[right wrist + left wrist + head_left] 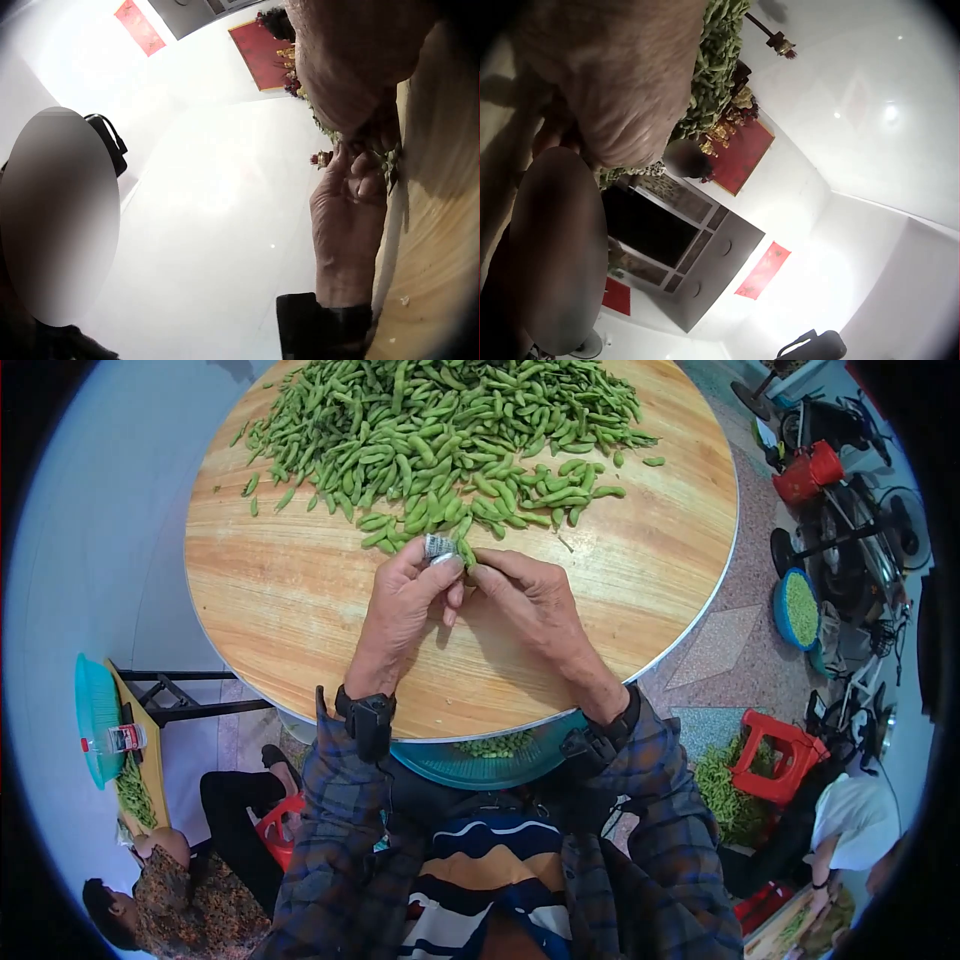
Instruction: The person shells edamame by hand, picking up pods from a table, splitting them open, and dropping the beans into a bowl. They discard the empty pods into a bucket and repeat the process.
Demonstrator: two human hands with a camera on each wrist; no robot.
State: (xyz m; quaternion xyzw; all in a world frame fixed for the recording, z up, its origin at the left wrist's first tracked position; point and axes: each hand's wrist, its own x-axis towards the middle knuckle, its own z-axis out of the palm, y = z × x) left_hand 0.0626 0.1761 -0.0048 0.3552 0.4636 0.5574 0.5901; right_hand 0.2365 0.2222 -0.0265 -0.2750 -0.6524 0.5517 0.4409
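Observation:
Both hands meet over the near part of the round wooden table, just below the heap of green soybean pods [440, 450]. A green pod [466, 550] is held between the fingertips of the left hand [400, 610] and the right hand [540, 605]. The left thumb lies along it, and a printed wrap [438, 547] covers part of the left forefinger. The right thumb and forefinger pinch the pod from the other side. In the right wrist view, some green pod [391, 161] shows by the fingertips; the back of the right hand [352, 60] hides the rest.
The wooden table [280, 610] has a metal edge. Below it, a teal basin [480, 775] of shelled beans sits at the lap. To the right are a blue bowl [797, 610] of beans and a red stool [775, 755]; other people sit at both lower sides.

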